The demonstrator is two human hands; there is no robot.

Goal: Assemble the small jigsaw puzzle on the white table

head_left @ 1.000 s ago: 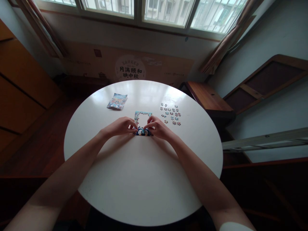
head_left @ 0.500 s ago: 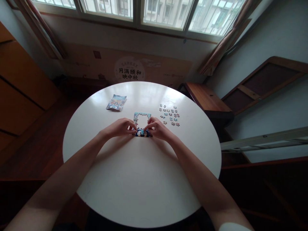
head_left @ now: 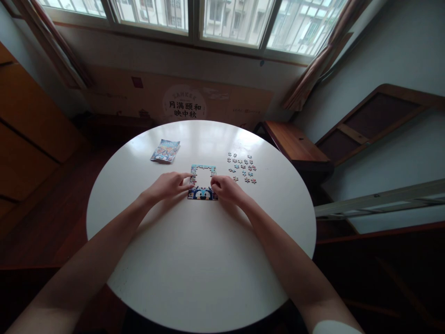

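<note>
A jigsaw puzzle (head_left: 203,194) lies on the white table, its border joined into an upright rectangle around a bare middle; a blue cartoon face fills the bottom rows. At its left edge rests my left hand (head_left: 170,184), with forefinger and thumb apart and their tips touching the border. My right hand (head_left: 225,188) is at the right edge, its fingers curled inward against the border. Whatever those fingers may pinch is hidden. Several loose puzzle pieces (head_left: 243,166) are spread to the right of the puzzle.
A colourful printed packet (head_left: 166,151) lies on the round white table (head_left: 194,260), left of the puzzle and farther back. Behind the table's right side stands a brown wooden bench (head_left: 290,141). A window (head_left: 232,21) is above the far wall.
Both hands have drawn off the bottom rows to the puzzle's two sides, so the cartoon face now shows. My right fingers have curled in. The whole view has shifted slightly.
</note>
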